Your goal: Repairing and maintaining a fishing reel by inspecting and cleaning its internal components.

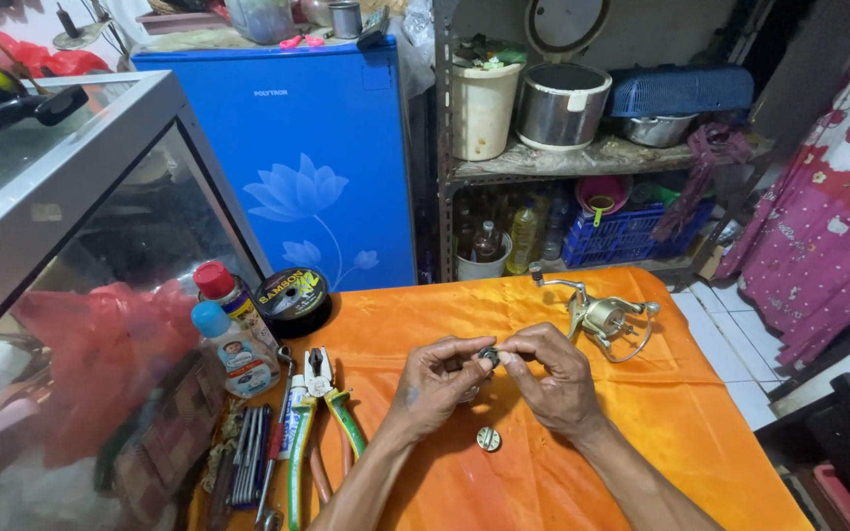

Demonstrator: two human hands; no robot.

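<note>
Fingertips of both hands pinched a small dark round metal part (488, 356), raised over the orange cloth-covered table (641, 433), seemingly for close inspection. The left hand (437, 382) and right hand (553, 376) were curled nearly closed around it; a small silver slotted disc (488, 439) lay just below, a gold fishing reel (604, 317) nearby.

pliers (332, 393) left of hands (494, 379), reel (607, 320) right
</note>
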